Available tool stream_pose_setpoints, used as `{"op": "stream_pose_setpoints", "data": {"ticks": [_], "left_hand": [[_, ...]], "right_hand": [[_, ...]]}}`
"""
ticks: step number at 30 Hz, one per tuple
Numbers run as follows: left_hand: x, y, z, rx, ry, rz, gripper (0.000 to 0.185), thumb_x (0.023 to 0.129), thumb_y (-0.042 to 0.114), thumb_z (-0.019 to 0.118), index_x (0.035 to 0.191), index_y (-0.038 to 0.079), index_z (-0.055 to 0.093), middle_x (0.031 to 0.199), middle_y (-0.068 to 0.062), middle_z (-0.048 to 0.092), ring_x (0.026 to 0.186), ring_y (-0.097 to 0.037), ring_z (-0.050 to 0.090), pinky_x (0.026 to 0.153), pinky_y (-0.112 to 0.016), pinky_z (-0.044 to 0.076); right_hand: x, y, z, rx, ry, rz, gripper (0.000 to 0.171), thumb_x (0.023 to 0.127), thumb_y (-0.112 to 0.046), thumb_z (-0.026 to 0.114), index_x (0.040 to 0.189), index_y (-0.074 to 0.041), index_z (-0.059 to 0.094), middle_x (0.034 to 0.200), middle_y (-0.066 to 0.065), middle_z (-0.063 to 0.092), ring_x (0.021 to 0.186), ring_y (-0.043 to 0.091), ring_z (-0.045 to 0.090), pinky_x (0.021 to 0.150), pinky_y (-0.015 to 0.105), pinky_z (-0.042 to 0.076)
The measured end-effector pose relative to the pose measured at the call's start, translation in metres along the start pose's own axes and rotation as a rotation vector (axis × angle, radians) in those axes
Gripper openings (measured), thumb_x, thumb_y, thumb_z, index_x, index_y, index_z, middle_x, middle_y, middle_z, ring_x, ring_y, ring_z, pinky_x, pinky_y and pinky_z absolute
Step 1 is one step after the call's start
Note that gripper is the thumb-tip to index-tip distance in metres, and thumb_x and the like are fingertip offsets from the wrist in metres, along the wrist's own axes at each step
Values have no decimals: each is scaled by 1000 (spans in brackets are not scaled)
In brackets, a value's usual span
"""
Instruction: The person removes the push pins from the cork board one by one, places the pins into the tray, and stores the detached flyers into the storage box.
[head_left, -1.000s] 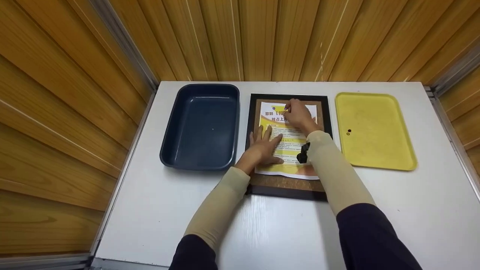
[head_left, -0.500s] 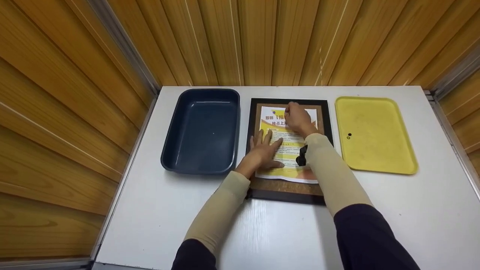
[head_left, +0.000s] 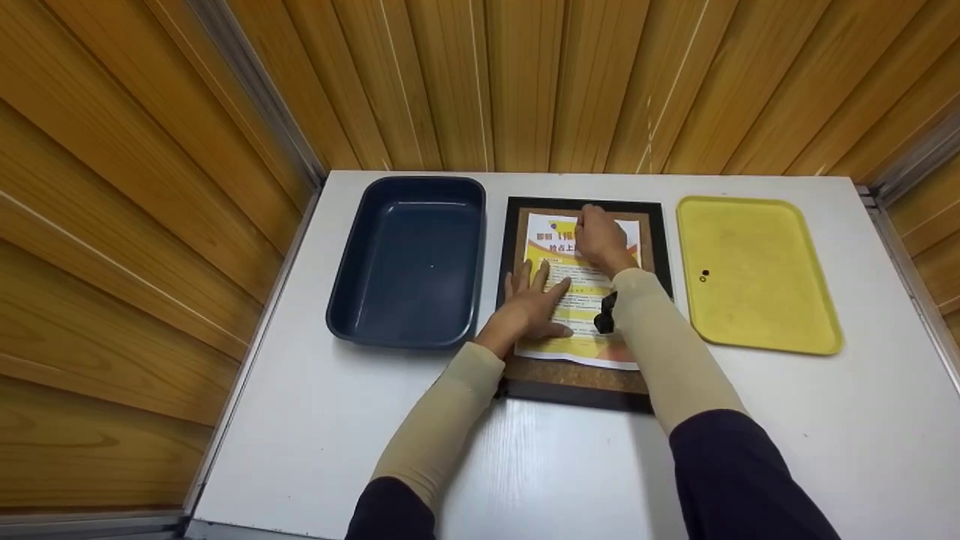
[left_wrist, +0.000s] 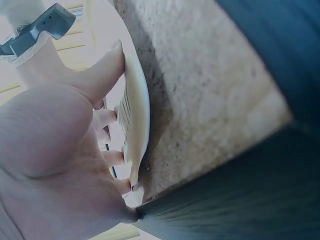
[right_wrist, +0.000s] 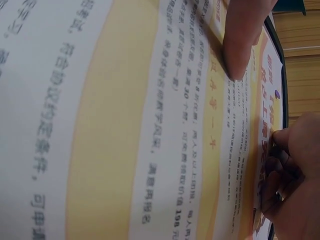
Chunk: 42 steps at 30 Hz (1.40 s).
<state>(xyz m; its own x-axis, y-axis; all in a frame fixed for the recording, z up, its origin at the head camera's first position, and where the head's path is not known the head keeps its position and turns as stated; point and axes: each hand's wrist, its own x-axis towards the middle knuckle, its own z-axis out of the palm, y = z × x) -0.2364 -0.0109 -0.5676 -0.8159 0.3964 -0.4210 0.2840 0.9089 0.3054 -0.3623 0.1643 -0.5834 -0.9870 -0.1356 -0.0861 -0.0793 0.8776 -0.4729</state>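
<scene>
Three items in a row on the white surface [head_left: 315, 420]. Left: dark blue tray [head_left: 409, 259]. Centre: black-framed cork board [head_left: 577, 375] bearing a printed flyer [head_left: 581, 300]. Left hand [head_left: 529, 307] lies flat, fingers straight, pressing the flyer's lower left. Right hand [head_left: 600, 236], fingers curled, pinches something small at the flyer's top edge; what it pinches is not discernible. Right: yellow tray [head_left: 757, 274].

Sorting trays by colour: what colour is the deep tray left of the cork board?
Dark navy blue deep plastic tray, clearest in the head view.
</scene>
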Motion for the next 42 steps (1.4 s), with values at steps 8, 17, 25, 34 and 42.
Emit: {"op": "stream_pose_setpoints", "data": {"ticks": [8, 17, 25, 34, 42], "left_hand": [[3, 3, 2, 1, 1, 1, 95, 94, 62, 72, 170, 39, 20, 179, -7, -5, 161, -36, -17, 127, -62, -5], [1, 3, 2, 9, 11, 21, 93, 95, 61, 71, 170, 37, 22, 179, -9, -4, 162, -37, -16, 127, -63, -6], [13, -2, 10, -19, -10, 13, 97, 94, 64, 71, 171, 39, 17, 178, -9, -12, 160, -36, -23, 125, -62, -11], [14, -8, 12, -71, -12, 8, 98, 93, 60, 74, 171, 39, 17, 177, -7, -16, 158, -34, -28, 123, -61, -17], [17, -8, 12, -85, -27, 19, 100, 93, 60, 74, 171, 37, 15, 177, -9, -18, 156, -36, -31, 120, -62, -20]], "right_hand": [[-7, 9, 0, 54, 13, -36, 21, 111, -17, 47, 118, 1, 54, 117, 21, 53, 103, 38, 56, 91, 57, 47], [-22, 20, 4, 173, 88, -139, 12, 108, -10, 52, 108, -1, 59, 111, 18, 54, 99, 33, 52, 87, 51, 43], [-50, 34, -13, 224, 38, -189, 8, 106, -12, 62, 107, -4, 61, 112, 13, 56, 100, 28, 52, 88, 46, 44], [-77, 87, -52, 262, 126, -126, 10, 103, -9, 66, 106, 0, 66, 103, 17, 65, 92, 27, 58, 78, 37, 47], [-100, 149, -83, 380, 232, 59, 22, 107, -19, 65, 112, 3, 67, 101, 13, 64, 83, 15, 58, 65, 18, 48]]}}
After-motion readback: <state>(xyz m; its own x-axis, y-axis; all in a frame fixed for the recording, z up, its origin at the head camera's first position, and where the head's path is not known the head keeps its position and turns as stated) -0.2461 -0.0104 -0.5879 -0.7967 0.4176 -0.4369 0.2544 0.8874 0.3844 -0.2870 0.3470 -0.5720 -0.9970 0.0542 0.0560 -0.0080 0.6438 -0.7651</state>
